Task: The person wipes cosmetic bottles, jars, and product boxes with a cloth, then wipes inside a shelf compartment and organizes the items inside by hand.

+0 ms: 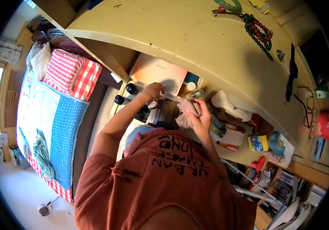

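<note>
My right hand is closed around a crumpled pale pink cloth or thin bag; which of the two I cannot tell. My left hand reaches over an open drawer with its fingers curled down. Whatever it may pinch is too small to make out. A pale strip runs between the two hands. Beside my left hand lies a white-to-peach box in the drawer. Close by stand black round-capped bottles and a white-lidded jar.
The yellowish desktop curves above the drawer, with bead strings, a black watch and eyeglasses on it. A yellow packet lies at the right. The bed is at the left, a bookshelf at lower right.
</note>
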A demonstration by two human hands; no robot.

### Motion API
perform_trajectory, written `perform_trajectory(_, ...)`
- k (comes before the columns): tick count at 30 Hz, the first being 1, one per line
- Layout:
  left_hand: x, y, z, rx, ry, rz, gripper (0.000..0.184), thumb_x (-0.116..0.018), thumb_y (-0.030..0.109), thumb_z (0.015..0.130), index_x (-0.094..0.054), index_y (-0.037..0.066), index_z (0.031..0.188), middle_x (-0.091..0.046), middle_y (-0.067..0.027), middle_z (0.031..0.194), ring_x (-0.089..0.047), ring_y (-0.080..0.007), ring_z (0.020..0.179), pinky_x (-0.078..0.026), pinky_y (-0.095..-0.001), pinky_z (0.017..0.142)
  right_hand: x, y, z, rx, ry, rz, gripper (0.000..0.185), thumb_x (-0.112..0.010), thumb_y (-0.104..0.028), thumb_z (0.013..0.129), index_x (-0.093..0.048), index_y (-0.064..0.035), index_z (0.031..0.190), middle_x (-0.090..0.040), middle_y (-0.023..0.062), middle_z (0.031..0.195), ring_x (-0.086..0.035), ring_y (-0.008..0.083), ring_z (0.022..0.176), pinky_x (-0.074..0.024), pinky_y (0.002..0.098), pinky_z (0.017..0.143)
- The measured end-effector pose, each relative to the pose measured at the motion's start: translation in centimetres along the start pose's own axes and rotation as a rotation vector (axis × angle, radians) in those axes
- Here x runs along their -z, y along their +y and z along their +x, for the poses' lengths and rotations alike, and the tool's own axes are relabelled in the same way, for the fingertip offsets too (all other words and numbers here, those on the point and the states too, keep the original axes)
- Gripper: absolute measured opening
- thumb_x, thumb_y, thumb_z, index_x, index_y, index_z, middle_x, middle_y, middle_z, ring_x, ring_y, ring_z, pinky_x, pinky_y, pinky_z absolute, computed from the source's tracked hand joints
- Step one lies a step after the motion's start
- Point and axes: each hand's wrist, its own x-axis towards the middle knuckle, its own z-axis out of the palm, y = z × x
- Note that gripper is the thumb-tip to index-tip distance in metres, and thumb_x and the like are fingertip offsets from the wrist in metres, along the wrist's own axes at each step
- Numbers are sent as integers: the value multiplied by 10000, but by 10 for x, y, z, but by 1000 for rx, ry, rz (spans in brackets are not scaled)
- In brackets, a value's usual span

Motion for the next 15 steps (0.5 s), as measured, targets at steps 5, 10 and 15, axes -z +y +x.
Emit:
perform_trajectory(5, -2, -14, 6, 5, 88, 70, 133, -655, 134, 795, -741, 146, 895, -703, -89, 1060, -672, -278, 1008, -542, -391, 840, 0, 3, 1, -38, -13, 22, 409, -672, -3, 798, -566, -2, 1193, -633, 69, 1112, -589, 138, 1028, -461, 279, 915)
perform_trajectory(10, 18, 15, -9, 170, 239, 240, 152, -601, 164, 835, -709, 131, 936, -666, -125, 1102, -684, -289, 946, -558, -419, 776, -2, 8, 4, -29, -7, 34, 387, -683, -15, 802, -568, 1, 1171, -638, 60, 1060, -585, 126, 988, -466, 276, 890)
perform_trajectory(15, -15, -14, 24, 104, 360, 347, 180, -656, 236, 802, -707, 121, 932, -664, -129, 1054, -683, -304, 919, -555, -426, 780, -3, 0, 3, -43, -31, 21, 390, -692, -28, 802, -569, -2, 1172, -639, 61, 1058, -588, 127, 981, -472, 279, 881)
